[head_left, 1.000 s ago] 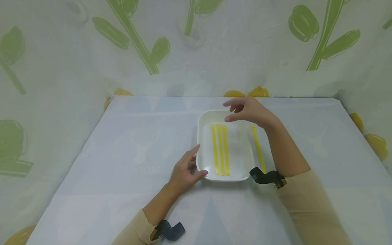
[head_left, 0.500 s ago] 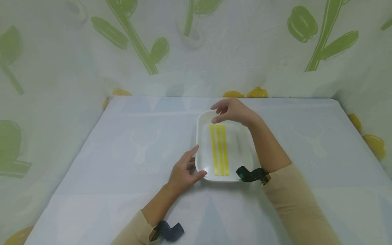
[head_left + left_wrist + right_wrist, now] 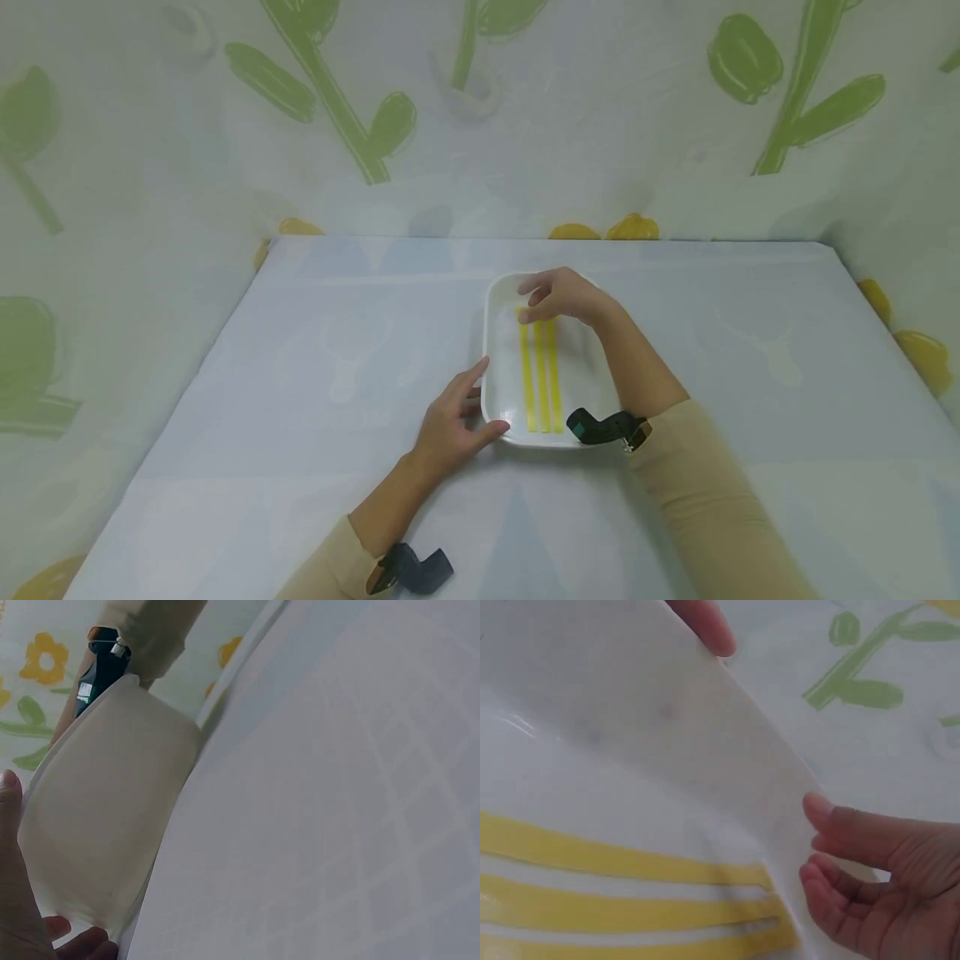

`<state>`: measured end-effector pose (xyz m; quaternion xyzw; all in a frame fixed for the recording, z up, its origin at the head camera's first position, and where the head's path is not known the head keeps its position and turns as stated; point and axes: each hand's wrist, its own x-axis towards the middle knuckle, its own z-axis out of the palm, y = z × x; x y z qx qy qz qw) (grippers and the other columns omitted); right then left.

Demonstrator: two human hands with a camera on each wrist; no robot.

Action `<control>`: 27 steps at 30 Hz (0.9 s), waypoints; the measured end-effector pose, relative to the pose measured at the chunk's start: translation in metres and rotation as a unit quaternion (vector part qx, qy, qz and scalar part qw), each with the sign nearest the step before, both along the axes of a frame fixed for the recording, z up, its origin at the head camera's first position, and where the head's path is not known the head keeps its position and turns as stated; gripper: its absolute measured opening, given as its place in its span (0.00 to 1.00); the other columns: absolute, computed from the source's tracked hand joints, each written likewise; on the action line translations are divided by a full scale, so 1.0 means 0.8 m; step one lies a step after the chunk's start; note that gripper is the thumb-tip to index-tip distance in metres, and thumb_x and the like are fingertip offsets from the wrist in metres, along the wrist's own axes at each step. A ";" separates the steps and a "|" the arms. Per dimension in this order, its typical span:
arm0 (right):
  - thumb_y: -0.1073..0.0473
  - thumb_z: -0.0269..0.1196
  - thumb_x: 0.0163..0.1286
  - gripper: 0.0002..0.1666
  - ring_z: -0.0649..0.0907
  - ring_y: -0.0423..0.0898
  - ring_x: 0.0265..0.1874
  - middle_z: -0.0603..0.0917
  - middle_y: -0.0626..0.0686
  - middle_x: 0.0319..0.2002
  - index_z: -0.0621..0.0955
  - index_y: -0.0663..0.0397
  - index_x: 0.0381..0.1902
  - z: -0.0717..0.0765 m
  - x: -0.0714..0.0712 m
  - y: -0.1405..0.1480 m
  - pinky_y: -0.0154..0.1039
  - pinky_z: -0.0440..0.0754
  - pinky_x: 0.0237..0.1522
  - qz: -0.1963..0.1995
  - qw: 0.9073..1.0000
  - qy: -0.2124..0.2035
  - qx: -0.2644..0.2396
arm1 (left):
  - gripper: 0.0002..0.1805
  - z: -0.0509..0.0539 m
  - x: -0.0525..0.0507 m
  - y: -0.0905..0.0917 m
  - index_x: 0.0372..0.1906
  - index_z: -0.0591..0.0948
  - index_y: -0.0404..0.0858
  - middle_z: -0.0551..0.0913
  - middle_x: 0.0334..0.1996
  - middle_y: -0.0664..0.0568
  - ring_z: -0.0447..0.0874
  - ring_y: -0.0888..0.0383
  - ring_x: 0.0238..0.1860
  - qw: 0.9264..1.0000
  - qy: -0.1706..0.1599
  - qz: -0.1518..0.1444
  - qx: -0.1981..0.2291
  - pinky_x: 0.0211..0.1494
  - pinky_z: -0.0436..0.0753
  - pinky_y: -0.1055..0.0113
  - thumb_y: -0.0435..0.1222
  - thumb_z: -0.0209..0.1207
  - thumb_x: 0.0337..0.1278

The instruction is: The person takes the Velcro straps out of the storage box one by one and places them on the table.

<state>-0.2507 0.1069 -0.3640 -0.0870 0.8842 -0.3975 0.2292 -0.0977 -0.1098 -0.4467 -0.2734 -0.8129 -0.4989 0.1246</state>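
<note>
In the head view my left hand point(image 3: 446, 433) grips the near-left corner of a white tray point(image 3: 592, 367), thumb at the near rim and index finger at the left rim. The left wrist view shows some of its fingers against the outside of the tray point(image 3: 112, 802). Over the far part of the tray hovers my right hand point(image 3: 566, 296), fingers loosely curved with nothing visible between them. Beneath it, several yellow strips point(image 3: 542, 375) lie lengthwise inside. In the right wrist view the right hand point(image 3: 892, 881) is beside the far ends of the strips point(image 3: 630, 911).
The tray stands on a table with a pale blue and white cover point(image 3: 337, 333). A patterned curtain point(image 3: 585, 100) with green and yellow shapes hangs behind and at the sides. A dark device is worn at each wrist.
My right hand has moved left and then down toward the strips' far ends. Its forearm now covers the loose yellow strip seen right of the tray. My left hand has stayed at the corner.
</note>
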 end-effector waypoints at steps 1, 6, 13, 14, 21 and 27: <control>0.53 0.74 0.51 0.34 0.78 0.51 0.44 0.80 0.56 0.48 0.77 0.52 0.57 -0.005 -0.001 0.001 0.46 0.77 0.53 -0.004 1.000 0.002 0.010 | 0.48 0.000 0.000 0.000 0.68 0.65 0.34 0.75 0.56 0.38 0.84 0.48 0.42 1.000 0.000 -0.001 0.000 0.42 0.86 0.64 0.65 0.54 0.52; 0.55 0.77 0.44 0.34 0.78 0.46 0.31 0.81 0.54 0.38 0.80 0.56 0.51 -0.025 -0.004 0.006 0.34 0.77 0.35 0.000 0.998 0.037 0.056 | 0.48 -0.001 0.000 0.001 0.68 0.65 0.34 0.75 0.56 0.38 0.85 0.49 0.42 1.000 -0.001 0.000 -0.004 0.42 0.86 0.65 0.65 0.53 0.52; 0.57 0.77 0.44 0.37 0.77 0.45 0.26 0.78 0.54 0.33 0.78 0.60 0.54 -0.033 0.002 -0.005 0.33 0.75 0.32 0.013 0.998 0.040 0.055 | 0.48 0.000 -0.001 0.000 0.68 0.64 0.33 0.75 0.56 0.37 0.84 0.48 0.42 1.000 -0.001 -0.003 -0.004 0.41 0.86 0.65 0.66 0.52 0.52; 0.57 0.77 0.45 0.38 0.77 0.45 0.26 0.78 0.54 0.34 0.77 0.60 0.55 -0.033 0.003 -0.007 0.34 0.75 0.32 0.018 0.997 0.042 0.058 | 0.48 0.000 -0.001 0.000 0.68 0.64 0.33 0.74 0.56 0.37 0.84 0.48 0.42 1.000 -0.002 -0.004 -0.004 0.41 0.86 0.65 0.66 0.52 0.52; 0.55 0.76 0.47 0.44 0.79 0.47 0.28 0.78 0.56 0.36 0.73 0.60 0.61 -0.034 0.002 -0.023 0.36 0.77 0.33 0.056 0.990 0.077 0.100 | 0.48 -0.001 -0.002 -0.002 0.69 0.63 0.36 0.74 0.56 0.38 0.84 0.49 0.43 1.000 -0.005 -0.003 -0.007 0.42 0.86 0.66 0.66 0.52 0.52; 0.54 0.76 0.47 0.37 0.78 0.50 0.35 0.80 0.56 0.37 0.78 0.60 0.56 -0.036 0.001 -0.032 0.38 0.78 0.40 0.072 0.986 0.105 0.113 | 0.49 -0.001 -0.002 -0.006 0.68 0.63 0.34 0.74 0.57 0.37 0.84 0.48 0.43 1.000 -0.007 -0.006 -0.005 0.41 0.86 0.64 0.66 0.53 0.52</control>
